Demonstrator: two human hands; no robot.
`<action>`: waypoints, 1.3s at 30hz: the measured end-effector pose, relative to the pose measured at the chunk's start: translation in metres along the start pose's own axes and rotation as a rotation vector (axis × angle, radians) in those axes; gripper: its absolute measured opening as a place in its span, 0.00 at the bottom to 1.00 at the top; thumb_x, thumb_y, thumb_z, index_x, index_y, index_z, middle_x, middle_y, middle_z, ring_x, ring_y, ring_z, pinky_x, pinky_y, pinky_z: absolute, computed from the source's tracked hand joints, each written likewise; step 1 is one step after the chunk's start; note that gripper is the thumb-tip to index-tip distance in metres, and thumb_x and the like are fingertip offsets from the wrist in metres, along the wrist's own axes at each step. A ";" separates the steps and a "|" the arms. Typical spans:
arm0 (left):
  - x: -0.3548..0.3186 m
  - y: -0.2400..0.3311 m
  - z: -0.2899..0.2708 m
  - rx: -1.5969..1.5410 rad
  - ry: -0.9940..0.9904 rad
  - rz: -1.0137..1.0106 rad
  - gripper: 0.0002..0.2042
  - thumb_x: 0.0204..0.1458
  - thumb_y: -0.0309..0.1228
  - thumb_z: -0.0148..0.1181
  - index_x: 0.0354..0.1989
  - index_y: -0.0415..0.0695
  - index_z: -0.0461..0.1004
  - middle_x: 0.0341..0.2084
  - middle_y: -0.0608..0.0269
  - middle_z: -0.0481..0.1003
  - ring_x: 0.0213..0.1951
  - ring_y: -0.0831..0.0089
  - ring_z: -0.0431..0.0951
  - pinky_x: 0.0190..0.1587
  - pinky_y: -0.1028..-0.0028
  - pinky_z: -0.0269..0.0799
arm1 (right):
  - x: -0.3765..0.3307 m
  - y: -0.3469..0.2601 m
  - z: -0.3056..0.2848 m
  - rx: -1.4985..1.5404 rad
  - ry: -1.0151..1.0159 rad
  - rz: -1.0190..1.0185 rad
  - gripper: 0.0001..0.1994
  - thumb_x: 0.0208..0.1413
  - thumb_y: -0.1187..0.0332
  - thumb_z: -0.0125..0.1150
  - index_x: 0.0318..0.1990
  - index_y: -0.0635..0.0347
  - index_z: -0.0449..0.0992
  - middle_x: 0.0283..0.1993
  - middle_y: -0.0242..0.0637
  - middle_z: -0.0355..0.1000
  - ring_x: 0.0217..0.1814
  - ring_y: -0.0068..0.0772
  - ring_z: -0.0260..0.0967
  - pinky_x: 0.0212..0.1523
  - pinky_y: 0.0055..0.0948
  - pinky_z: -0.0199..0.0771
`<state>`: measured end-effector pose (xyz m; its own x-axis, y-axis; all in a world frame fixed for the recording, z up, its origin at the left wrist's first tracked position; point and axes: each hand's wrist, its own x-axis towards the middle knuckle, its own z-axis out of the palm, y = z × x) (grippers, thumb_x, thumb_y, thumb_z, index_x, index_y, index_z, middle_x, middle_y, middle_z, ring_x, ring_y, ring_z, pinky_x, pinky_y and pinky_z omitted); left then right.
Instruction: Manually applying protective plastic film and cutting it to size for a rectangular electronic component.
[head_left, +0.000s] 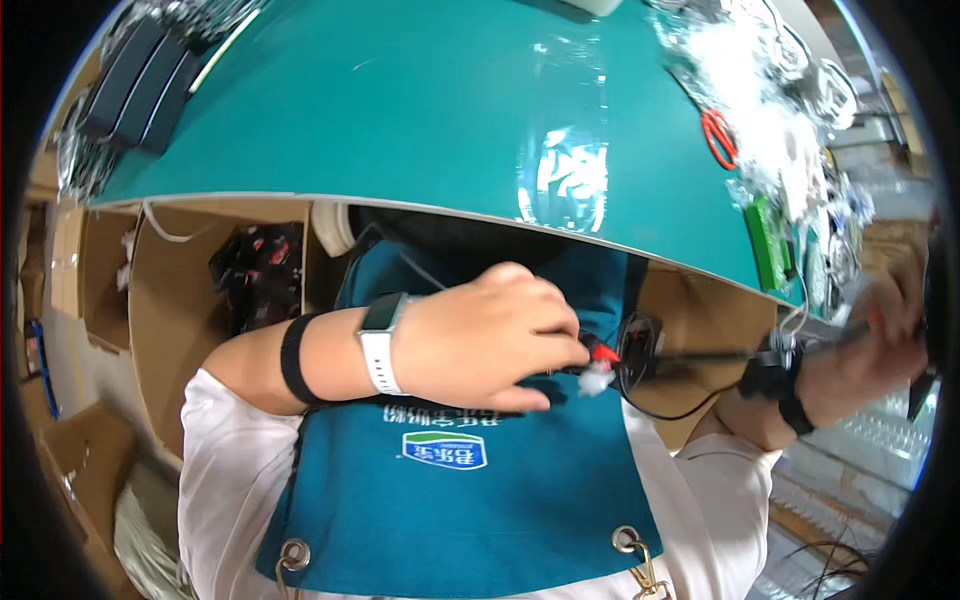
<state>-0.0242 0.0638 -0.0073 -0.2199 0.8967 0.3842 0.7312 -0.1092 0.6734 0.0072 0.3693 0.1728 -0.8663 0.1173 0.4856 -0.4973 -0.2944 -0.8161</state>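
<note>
Left hand (490,335): fingers pinched on small red-and-white connector (600,365). Right hand (870,355): fingers closed on taut black cable (700,355). Risk, judged: overpulling could unseat connector, below teal worktop (400,110).

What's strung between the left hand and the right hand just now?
In the head view, a thin black cable runs from the left hand to the right hand, over the teal apron.

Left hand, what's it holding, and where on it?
The left hand pinches a thin black cable at its end, by the small red and white connector at the fingertips.
</note>
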 end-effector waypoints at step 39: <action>-0.001 -0.015 -0.012 0.171 0.688 0.148 0.49 0.54 0.69 0.45 0.68 0.34 0.48 0.65 0.34 0.56 0.67 0.46 0.58 0.69 0.54 0.49 | -0.007 0.131 0.100 -0.684 -0.075 0.137 0.19 0.56 0.76 0.59 0.55 0.67 0.67 0.33 0.30 0.66 0.29 0.22 0.60 0.28 0.21 0.57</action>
<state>-0.0422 0.0597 -0.0101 -0.4262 0.3988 0.8120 0.8631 -0.0898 0.4970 -0.0468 0.2348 0.0939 -0.9298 0.0486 0.3648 -0.3235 0.3643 -0.8733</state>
